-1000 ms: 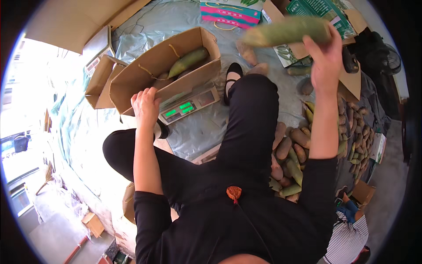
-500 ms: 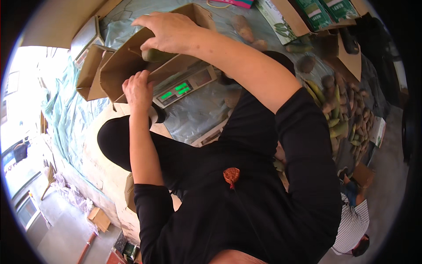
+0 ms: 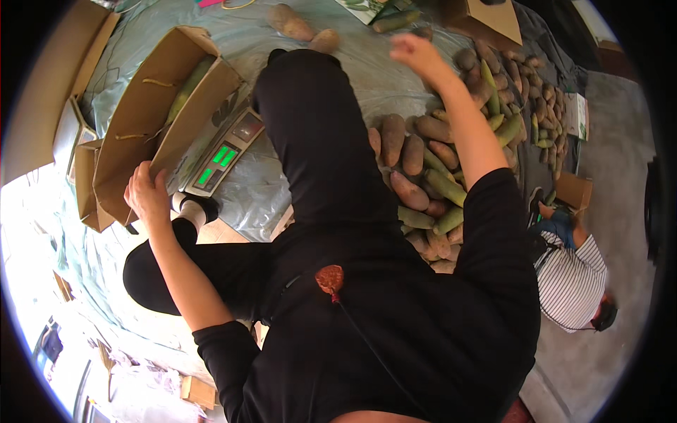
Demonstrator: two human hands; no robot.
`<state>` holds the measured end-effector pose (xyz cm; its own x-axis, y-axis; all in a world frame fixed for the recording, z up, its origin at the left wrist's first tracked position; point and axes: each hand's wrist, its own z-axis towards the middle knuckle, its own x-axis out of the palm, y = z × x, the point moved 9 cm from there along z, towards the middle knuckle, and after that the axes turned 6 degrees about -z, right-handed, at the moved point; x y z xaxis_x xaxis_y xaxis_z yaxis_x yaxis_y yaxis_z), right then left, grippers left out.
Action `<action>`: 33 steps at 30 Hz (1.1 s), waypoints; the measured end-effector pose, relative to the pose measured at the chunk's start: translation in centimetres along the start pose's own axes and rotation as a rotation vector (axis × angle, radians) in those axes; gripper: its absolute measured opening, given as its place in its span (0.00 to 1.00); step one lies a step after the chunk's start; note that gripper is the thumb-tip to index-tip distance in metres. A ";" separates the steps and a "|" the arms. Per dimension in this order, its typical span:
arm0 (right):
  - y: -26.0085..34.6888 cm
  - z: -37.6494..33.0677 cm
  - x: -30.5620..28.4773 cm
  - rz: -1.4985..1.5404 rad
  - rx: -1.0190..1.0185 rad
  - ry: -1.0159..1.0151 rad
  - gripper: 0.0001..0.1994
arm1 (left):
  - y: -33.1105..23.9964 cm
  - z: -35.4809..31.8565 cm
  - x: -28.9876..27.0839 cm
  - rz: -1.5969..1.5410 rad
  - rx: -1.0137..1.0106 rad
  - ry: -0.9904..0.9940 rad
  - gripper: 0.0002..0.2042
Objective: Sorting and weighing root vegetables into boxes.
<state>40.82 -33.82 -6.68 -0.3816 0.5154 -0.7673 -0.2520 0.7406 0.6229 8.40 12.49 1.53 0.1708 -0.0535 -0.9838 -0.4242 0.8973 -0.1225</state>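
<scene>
A tall cardboard box [image 3: 151, 92] with string handles stands at the left on a weighing scale [image 3: 229, 151] with a lit green display. Inside the box lies a long green vegetable [image 3: 187, 88], partly hidden by the walls. My left hand [image 3: 147, 196] grips the box's near end, fingers bent over the edge. Out to the right, my right hand [image 3: 422, 58] is raised above a pile of brown, potato-like tubers [image 3: 409, 190] and long green vegetables [image 3: 444, 187]. Its fingers look curled but are blurred by motion, and nothing shows in them.
Loose brown tubers [image 3: 290, 22] lie on the plastic sheet [image 3: 360, 63] beyond my raised knee. More cardboard boxes [image 3: 486, 21] stand at the far right. Another person in a striped shirt [image 3: 575, 278] is at the right, near a small carton [image 3: 572, 190].
My right hand has left the box and swung right to the pile, no longer holding the green vegetable. My left hand stays at the box. The view has turned toward the right.
</scene>
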 end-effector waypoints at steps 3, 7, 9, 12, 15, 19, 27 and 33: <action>-11.1 -6.0 4.5 -0.039 0.265 0.114 0.18 | 1.1 -0.6 0.0 0.000 -0.011 0.011 0.14; -27.4 -20.8 4.3 0.043 0.572 0.036 0.21 | -2.6 1.9 3.4 -0.120 0.028 0.071 0.13; -20.6 -20.7 9.2 -0.407 0.548 0.226 0.20 | 1.5 -0.6 0.4 -0.029 -0.050 0.051 0.13; -21.4 -27.0 8.3 -0.487 0.687 0.316 0.22 | 1.0 0.0 0.8 -0.043 -0.018 0.013 0.12; -21.6 -29.8 7.3 -0.835 0.795 0.432 0.18 | 0.8 0.1 0.6 -0.018 -0.014 0.004 0.12; -21.9 -31.0 7.0 -0.899 0.779 0.502 0.25 | 2.0 -0.3 0.6 -0.083 -0.017 0.021 0.13; -22.8 -32.4 9.7 -1.030 0.751 0.662 0.35 | -0.6 0.1 0.1 -0.059 -0.020 0.003 0.12; -21.1 -31.7 11.9 -1.013 0.774 0.658 0.17 | 0.2 -0.4 -0.5 -0.051 -0.067 0.010 0.13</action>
<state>13.43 -56.96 -24.08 -0.7224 -0.4976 -0.4801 -0.2022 0.8160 -0.5415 7.89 12.58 1.92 0.1845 -0.1030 -0.9774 -0.4742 0.8618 -0.1803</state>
